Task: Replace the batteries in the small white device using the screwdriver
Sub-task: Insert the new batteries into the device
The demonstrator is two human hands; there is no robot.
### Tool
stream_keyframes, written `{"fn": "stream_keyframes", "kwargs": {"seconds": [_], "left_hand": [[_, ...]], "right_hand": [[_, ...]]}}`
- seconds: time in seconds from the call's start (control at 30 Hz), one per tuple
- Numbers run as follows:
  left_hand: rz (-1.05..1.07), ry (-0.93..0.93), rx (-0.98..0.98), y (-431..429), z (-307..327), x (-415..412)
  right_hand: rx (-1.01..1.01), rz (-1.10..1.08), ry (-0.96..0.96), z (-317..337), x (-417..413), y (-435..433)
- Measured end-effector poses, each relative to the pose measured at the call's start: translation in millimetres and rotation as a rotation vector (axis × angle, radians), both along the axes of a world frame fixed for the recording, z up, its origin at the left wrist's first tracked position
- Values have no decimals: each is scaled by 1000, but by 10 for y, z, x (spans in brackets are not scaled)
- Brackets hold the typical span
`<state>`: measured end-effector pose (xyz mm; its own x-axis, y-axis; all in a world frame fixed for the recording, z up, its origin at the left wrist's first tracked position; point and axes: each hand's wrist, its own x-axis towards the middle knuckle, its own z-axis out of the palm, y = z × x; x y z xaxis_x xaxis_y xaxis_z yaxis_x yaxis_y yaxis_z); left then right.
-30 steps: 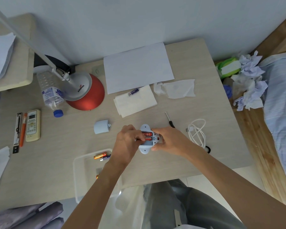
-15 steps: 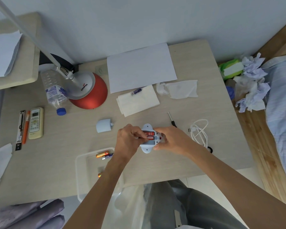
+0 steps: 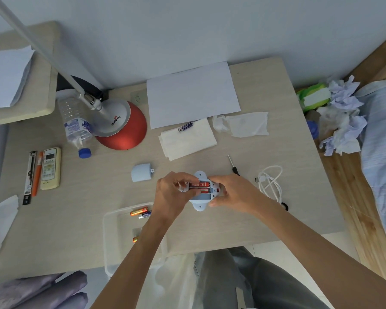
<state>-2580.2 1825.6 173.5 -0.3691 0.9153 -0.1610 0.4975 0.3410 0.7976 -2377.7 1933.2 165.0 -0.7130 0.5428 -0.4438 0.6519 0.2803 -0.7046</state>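
Observation:
The small white device (image 3: 200, 206) lies on the desk with its battery bay open. Two red batteries (image 3: 200, 187) sit in the upper slots; the lowest slot shows bare. My left hand (image 3: 173, 194) pinches the left end of the lower red battery. My right hand (image 3: 232, 195) grips the device's right side. The white battery cover (image 3: 141, 172) lies to the left, apart from the device. The screwdriver (image 3: 233, 165) with its black handle rests just beyond my right hand. One purple battery (image 3: 186, 127) lies on a folded tissue (image 3: 187, 141).
A clear plastic tray (image 3: 114, 233) at the desk's front edge holds loose batteries (image 3: 141, 213). A white cable (image 3: 271, 181) is coiled at right. A red lamp base (image 3: 123, 128), water bottle (image 3: 76, 123), remote (image 3: 50, 168), pens (image 3: 32, 175) and paper sheet (image 3: 192, 93) sit farther back.
Both hands stay on the device. The fingers of my left hand have shifted slightly on the red batteries; the camera view has drifted a little.

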Motion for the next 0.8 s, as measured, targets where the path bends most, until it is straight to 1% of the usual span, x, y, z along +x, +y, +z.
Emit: {"fn": "stream_keyframes", "kwargs": {"seconds": [0.2, 0.27, 0.4, 0.57, 0.7, 0.8], "left_hand": [[112, -66, -9, 299, 96, -153], [153, 4, 27, 507, 89, -242], [118, 194, 91, 1003, -45, -440], [-25, 380, -21, 1426, -257, -573], [-43, 413, -60, 1545, -355, -634], [-50, 412, -55, 1563, -361, -662]], "right_hand": [[-11, 4, 4, -3, 12, -3], [-11, 6, 10, 0, 14, -6], [-6, 12, 25, -9, 25, -5], [5, 30, 29, -13, 23, -3], [3, 29, 23, -15, 9, 8], [2, 19, 22, -27, 17, 5]]}}
